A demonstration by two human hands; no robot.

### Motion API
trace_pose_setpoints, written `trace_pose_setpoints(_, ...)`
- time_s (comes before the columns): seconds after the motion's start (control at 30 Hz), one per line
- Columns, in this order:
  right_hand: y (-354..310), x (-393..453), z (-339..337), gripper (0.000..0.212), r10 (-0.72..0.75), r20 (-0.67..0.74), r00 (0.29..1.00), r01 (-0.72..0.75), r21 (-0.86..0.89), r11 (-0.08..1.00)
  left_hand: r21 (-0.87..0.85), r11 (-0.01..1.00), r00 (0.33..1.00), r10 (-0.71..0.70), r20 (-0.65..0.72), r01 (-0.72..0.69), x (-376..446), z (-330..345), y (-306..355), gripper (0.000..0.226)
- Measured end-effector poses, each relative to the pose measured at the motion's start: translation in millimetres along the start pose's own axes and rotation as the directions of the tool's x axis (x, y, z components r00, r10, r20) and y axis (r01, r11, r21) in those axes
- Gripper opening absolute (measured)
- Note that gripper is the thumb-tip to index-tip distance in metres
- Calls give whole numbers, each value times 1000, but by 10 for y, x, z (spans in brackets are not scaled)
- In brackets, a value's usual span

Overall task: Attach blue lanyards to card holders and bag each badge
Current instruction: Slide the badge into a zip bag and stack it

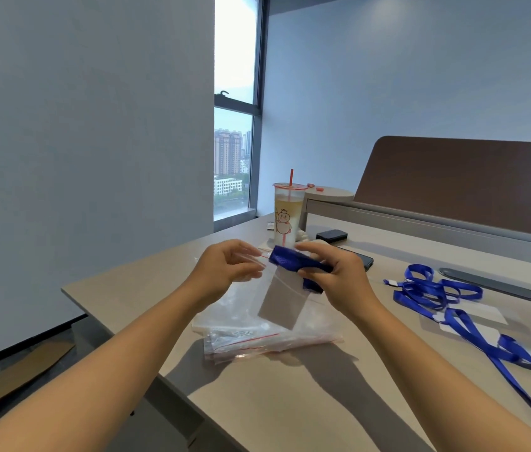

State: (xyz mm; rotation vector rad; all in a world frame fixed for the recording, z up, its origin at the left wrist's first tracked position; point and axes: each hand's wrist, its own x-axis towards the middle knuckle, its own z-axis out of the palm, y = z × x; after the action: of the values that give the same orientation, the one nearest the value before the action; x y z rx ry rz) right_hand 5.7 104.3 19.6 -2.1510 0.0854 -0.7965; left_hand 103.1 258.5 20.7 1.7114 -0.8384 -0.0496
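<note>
My right hand (339, 272) grips a folded blue lanyard (293, 257) with a card holder (282, 303) hanging from it, above the table. My left hand (228, 267) pinches the red-striped top edge of a clear zip bag (244, 298) held up beside the card holder. The card holder's lower part sits at or inside the bag's mouth; I cannot tell which. A stack of more clear zip bags (257, 342) lies on the table under both hands.
Several blue lanyards (437, 291) with card holders (479, 313) lie tangled at the right. A drink cup with a red straw (287, 213), a dark phone (360, 257) and a small black case (331, 235) stand behind my hands. The table's left edge (120, 334) drops to the floor.
</note>
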Motion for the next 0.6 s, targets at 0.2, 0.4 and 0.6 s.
trace_pose_setpoints(0.2, -56, 43, 15, 36, 5, 118, 993, -4, -12, 1000, -35, 999, 1000, -25, 6, 25, 42, 29, 8, 9)
trace_pose_setpoints(0.4, -120, 56, 83, 26, -1, 171, 985, 18, -98, 995, -96, 994, 999, -48, 7, 49, 48, 71, 25, 16)
trace_pose_setpoints(0.6, -124, 55, 108, 16, 28, 146, 989, -15, -87, 996, -146, 985, 991, -100, -87, 87, 36, 40, 11, 9)
